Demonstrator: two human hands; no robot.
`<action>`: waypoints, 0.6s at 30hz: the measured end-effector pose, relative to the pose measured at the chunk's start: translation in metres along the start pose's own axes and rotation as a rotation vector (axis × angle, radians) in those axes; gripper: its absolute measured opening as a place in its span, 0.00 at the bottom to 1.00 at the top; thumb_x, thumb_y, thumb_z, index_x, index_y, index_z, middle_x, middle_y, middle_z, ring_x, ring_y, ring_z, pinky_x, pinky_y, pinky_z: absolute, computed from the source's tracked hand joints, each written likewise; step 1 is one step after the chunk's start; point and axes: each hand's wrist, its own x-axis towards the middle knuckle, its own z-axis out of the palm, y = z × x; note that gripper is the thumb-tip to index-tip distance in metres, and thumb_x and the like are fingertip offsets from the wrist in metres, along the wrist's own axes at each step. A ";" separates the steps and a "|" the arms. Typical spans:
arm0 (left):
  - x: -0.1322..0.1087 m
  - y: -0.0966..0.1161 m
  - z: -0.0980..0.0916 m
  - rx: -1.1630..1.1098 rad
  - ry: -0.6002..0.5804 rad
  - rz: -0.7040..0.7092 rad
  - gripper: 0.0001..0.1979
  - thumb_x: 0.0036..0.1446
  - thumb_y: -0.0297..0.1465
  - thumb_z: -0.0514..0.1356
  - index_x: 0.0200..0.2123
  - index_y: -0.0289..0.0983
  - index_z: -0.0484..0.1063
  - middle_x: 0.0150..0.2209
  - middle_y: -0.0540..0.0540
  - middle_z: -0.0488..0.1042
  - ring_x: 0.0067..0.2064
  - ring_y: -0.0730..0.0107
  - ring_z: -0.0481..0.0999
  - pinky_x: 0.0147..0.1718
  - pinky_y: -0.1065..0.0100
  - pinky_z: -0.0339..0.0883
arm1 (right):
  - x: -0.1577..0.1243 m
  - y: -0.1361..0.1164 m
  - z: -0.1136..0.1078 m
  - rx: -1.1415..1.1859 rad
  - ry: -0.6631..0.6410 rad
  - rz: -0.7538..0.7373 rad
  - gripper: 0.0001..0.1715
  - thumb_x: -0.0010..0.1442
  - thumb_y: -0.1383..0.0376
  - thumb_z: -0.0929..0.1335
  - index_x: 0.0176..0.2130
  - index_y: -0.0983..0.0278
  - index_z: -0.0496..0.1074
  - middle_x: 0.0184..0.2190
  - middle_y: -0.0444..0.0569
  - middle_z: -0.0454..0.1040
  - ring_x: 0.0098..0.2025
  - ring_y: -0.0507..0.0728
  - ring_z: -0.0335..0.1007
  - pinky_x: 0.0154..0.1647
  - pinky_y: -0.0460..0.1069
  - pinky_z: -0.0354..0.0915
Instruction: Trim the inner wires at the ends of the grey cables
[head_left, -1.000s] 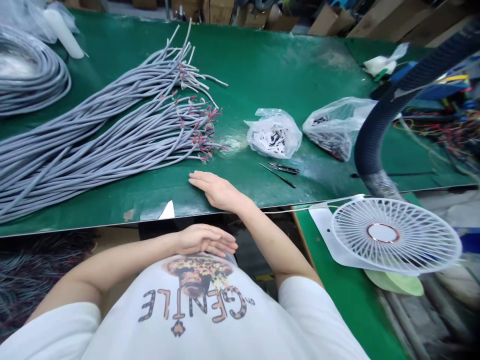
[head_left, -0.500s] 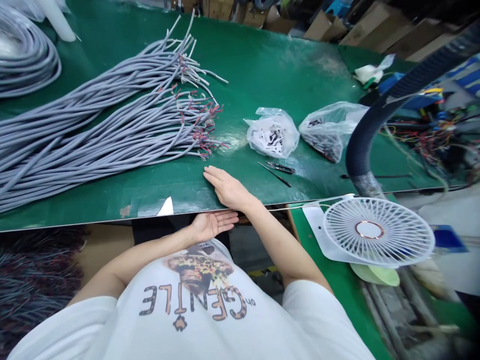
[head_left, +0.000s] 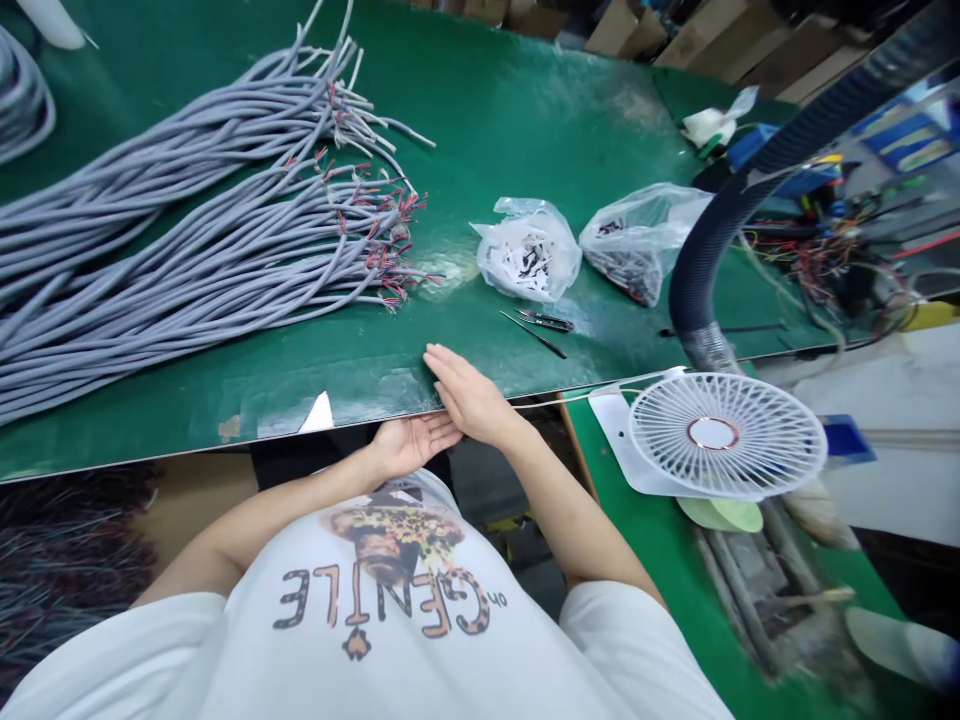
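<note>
A green table [head_left: 525, 110] fills most of the view, and a large bundle of grey cables [head_left: 187, 250] is spread across its left part, the stripped ends with coloured wires pointing toward the middle. To the right a white fan [head_left: 727, 435] is seen lying face up on a lower green surface, below a dark ribbed hose [head_left: 712, 250]. Two clear plastic bags are set side by side on the table: the left bag [head_left: 529, 260] is filled with small white and black pieces, and the right bag [head_left: 634, 245] with small dark parts. Tweezers [head_left: 541, 328] are laid just in front of the left bag. The right hand [head_left: 465, 390] is laid flat and open, palm down, on the table's near edge, with nothing gripped. The left hand [head_left: 412, 440] is held open, palm up, just below that edge under the right hand, and nothing is held in it.
</note>
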 end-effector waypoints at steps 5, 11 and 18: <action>0.000 -0.002 -0.002 -0.043 0.035 0.038 0.18 0.63 0.24 0.43 0.49 0.27 0.68 0.31 0.40 0.78 0.33 0.64 0.79 0.46 0.59 0.70 | -0.032 -0.006 0.010 0.068 -0.029 -0.186 0.28 0.61 0.74 0.56 0.60 0.69 0.61 0.60 0.61 0.64 0.67 0.59 0.51 0.63 0.62 0.58; -0.003 -0.002 -0.001 -0.011 0.066 0.059 0.19 0.62 0.23 0.44 0.52 0.29 0.68 0.36 0.39 0.79 0.37 0.65 0.79 0.42 0.63 0.73 | -0.047 -0.014 0.011 0.062 0.101 -0.085 0.27 0.61 0.74 0.56 0.58 0.68 0.63 0.58 0.61 0.66 0.66 0.58 0.53 0.63 0.61 0.58; -0.008 -0.011 0.015 0.176 0.163 -0.087 0.17 0.65 0.25 0.45 0.37 0.30 0.73 0.29 0.42 0.78 0.31 0.70 0.79 0.34 0.70 0.75 | -0.066 -0.025 0.005 0.082 0.262 -0.018 0.21 0.61 0.72 0.59 0.50 0.65 0.70 0.52 0.56 0.73 0.59 0.56 0.64 0.61 0.57 0.62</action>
